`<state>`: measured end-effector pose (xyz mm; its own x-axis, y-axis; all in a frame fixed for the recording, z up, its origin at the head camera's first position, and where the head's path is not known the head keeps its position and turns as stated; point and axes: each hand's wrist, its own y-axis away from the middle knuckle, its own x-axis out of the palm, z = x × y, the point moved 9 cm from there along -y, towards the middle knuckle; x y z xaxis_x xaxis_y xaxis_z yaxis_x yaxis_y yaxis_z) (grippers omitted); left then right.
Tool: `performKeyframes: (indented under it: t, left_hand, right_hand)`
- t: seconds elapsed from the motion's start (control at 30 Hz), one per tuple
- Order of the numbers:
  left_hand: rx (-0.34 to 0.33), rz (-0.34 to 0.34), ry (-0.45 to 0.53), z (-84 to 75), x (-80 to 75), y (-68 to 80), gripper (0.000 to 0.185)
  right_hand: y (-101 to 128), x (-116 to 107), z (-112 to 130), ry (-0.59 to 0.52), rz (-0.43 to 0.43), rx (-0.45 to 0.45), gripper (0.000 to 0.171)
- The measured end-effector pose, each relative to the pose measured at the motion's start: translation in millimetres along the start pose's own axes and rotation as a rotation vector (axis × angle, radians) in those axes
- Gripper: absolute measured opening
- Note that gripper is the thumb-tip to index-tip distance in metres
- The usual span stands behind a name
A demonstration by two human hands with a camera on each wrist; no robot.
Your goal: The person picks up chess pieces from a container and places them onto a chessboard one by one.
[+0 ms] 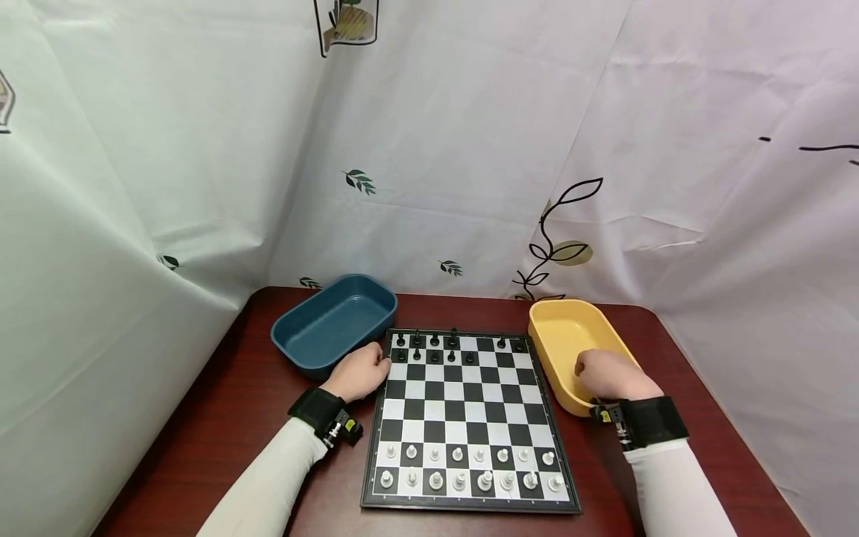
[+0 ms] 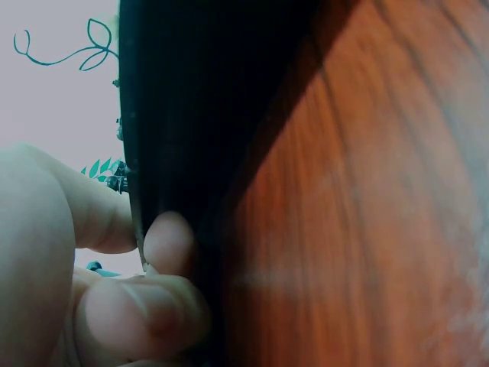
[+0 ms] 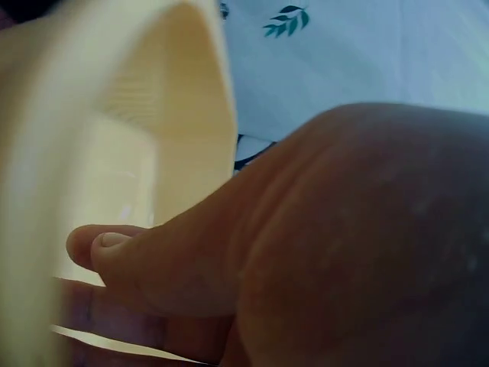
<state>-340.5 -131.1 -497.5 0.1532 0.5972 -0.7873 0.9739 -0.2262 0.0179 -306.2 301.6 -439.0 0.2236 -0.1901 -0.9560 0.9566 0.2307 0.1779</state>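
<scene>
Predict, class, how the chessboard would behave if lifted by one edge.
The chessboard looks flat and framed, so it should probably stay stiff. Its white pieces stand upright, so they might topple unless held magnetically.

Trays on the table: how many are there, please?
2: the blue tray by the far left corner of the chessboard, and the yellow tray along its right side.
</scene>
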Motion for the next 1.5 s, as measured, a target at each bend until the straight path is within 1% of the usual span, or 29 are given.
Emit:
performKeyframes:
  t: [0.1,0.2,0.37,0.5,0.63,0.7,0.73,0.83,0.93,1.03,1.17,1.27,1.3,1.33,1.43,1.5]
  left_hand:
    - [0.001,0.001,0.004,0.9,1.1,-0.5,0.022]
    - [-0.003,0.003,0.011,2.0,2.4,-1.4,0.022]
    - [-0.013,0.004,0.008,0.3,1.5,-0.5,0.022]
    - [-0.016,0.002,-0.004,0.2,0.4,-0.8,0.022]
    - [-0.012,-0.005,-0.016,-0.8,-1.0,-1.4,0.022]
    - [-0.011,-0.007,-0.018,-1.0,-1.2,-1.6,0.022]
    - [-0.011,-0.008,-0.019,-0.8,-1.2,-1.6,0.023]
    - [-0.013,-0.007,-0.02,0.4,-0.1,-1.9,0.023]
    - [-0.012,-0.01,-0.018,1.4,1.3,-2.2,0.022]
    - [-0.008,-0.023,-0.032,2.6,2.0,-4.1,0.023]
    - [-0.005,-0.039,-0.053,4.3,2.3,-6.7,0.024]
    - [-0.002,-0.036,-0.05,3.9,2.8,-6.6,0.024]
    - [-0.001,-0.033,-0.047,3.9,3.0,-6.5,0.024]
    - [0.001,-0.031,-0.043,3.5,3.1,-6.1,0.024]
    - [-0.005,-0.024,-0.039,3.6,3.4,-5.6,0.023]
    - [-0.01,-0.022,-0.033,4.0,3.6,-5.8,0.023]
  right_hand:
    - [1,4,-1,0.006,-0.013,0.018,0.021]
    - [0,6,-2,0.025,-0.033,0.014,0.025]
    - [-4,9,-4,0.041,-0.048,0.014,0.023]
    - [-11,13,-12,0.035,-0.059,0.002,0.021]
    - [-23,20,-28,0.041,-0.088,-0.029,0.021]
    - [-26,21,-31,0.033,-0.087,-0.045,0.02]
    - [-27,22,-31,0.036,-0.096,-0.069,0.02]
    - [-25,16,-24,0.015,-0.077,-0.096,0.018]
    - [-25,10,-21,0.034,-0.085,-0.109,0.019]
    - [-27,3,-18,0.026,-0.056,-0.101,0.018]
    - [-37,5,-29,0.031,-0.017,-0.104,0.017]
    - [-47,13,-44,0.061,-0.048,-0.116,0.016]
    - [-47,14,-45,0.061,-0.051,-0.124,0.015]
    - [-44,11,-41,0.048,-0.032,-0.105,0.014]
    - [-38,4,-30,0.042,-0.032,-0.081,0.011]
    - [-29,-5,-18,0.033,-0.013,-0.06,0.01]
